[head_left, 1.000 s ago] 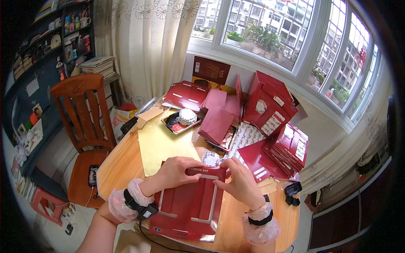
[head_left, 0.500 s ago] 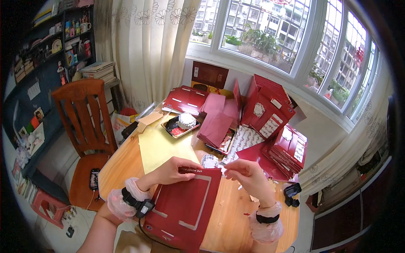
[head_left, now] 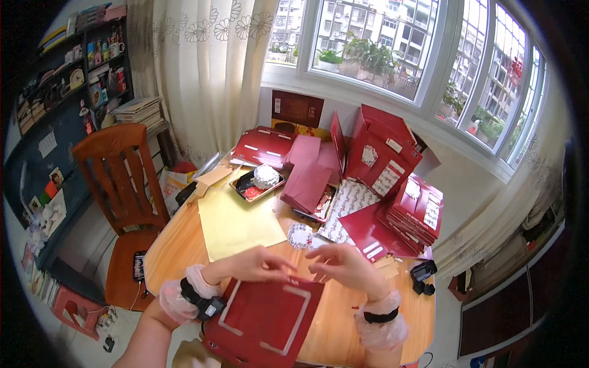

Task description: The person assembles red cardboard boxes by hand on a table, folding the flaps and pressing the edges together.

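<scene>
A dark red flat card sheet (head_left: 257, 316) with pale strips along its borders lies tilted at the table's near edge. Just above its far edge is my left hand (head_left: 254, 265), fingers loosely bent and apart, thumb side close to the card. My right hand (head_left: 346, 268) hovers by the card's far right corner, its curved fingers parted and turned toward the left hand. I make out nothing held in either hand, though the fingertips are slightly blurred. Beyond the hands, a round white patterned piece (head_left: 300, 235) lies on the wooden table (head_left: 334, 306).
A yellow sheet (head_left: 236, 224) lies at left, with a black tray (head_left: 253, 186) behind it. Folded red pieces (head_left: 310, 184), a white patterned sheet (head_left: 350, 205) and stacked red packs (head_left: 414, 211) fill the back and right. A small black device (head_left: 423, 276) sits at the right edge.
The card has shifted lower in view. My left hand has loosened from its far edge. My right hand has moved left and downward, its pinched fingers now parted.
</scene>
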A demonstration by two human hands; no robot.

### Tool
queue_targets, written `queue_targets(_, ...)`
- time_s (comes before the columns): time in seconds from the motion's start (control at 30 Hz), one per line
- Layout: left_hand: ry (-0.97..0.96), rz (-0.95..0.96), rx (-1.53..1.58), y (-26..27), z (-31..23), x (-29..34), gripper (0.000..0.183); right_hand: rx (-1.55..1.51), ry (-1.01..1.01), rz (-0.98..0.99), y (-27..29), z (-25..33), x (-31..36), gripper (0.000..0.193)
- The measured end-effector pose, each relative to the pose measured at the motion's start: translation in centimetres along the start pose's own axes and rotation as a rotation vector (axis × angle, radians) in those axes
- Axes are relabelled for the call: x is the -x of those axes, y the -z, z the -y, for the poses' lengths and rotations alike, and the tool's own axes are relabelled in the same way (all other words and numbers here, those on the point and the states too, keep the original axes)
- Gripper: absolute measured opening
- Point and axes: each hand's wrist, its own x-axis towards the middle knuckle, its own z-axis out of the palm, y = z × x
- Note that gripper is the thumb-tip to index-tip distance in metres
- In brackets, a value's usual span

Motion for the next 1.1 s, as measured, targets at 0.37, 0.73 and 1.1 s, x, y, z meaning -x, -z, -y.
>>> queue_targets(0.37,0.092,-0.070,-0.280,1.5,-2.1,0.3,0.043,0.551,0.043,-0.016,0.7,-2.9,-1.2,0.028)
queue_targets(0.73,0.095,-0.047,-0.287,0.5,-3.5,0.5,0.037,0.271,0.020,0.235,0.5,-3.9,-2.6,0.021)
queue_targets(1.1,0.036,0.028,-0.186,-0.3,-2.9,0.5,0.030,0.233,-0.188,0.397,0.4,-1.7,-2.3,0.018)
